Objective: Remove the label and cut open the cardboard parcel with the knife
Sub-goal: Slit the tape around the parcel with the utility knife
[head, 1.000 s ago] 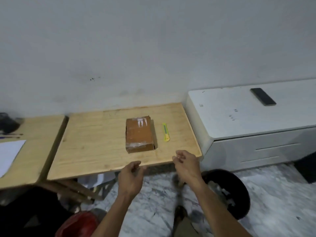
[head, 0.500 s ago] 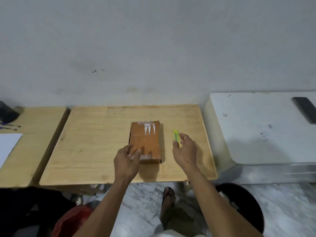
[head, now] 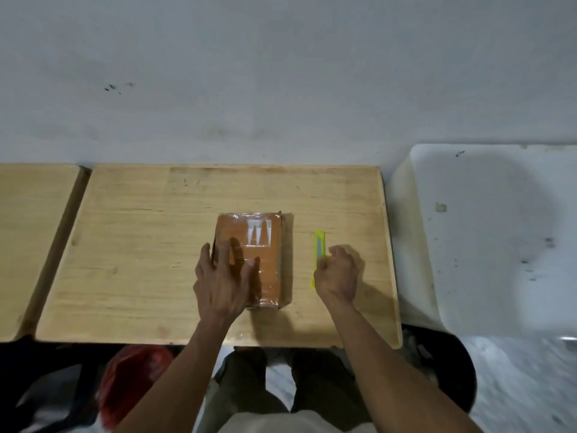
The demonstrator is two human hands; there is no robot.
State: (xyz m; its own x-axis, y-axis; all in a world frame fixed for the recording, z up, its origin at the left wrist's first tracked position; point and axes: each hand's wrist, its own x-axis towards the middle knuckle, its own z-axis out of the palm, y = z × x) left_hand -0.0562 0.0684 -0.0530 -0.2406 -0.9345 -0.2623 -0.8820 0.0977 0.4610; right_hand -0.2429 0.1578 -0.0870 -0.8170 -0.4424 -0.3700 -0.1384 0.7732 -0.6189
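- My left hand (head: 223, 284), half a second ago at the parcel's near end, now lies spread flat on the parcel (head: 253, 259), mid-table (head: 125, 245).
- My right hand (head: 337, 273) has closed its fingers round the knife (head: 319, 245), right of the parcel.
- Label (head: 258, 234) not yet removed; cutting not begun.
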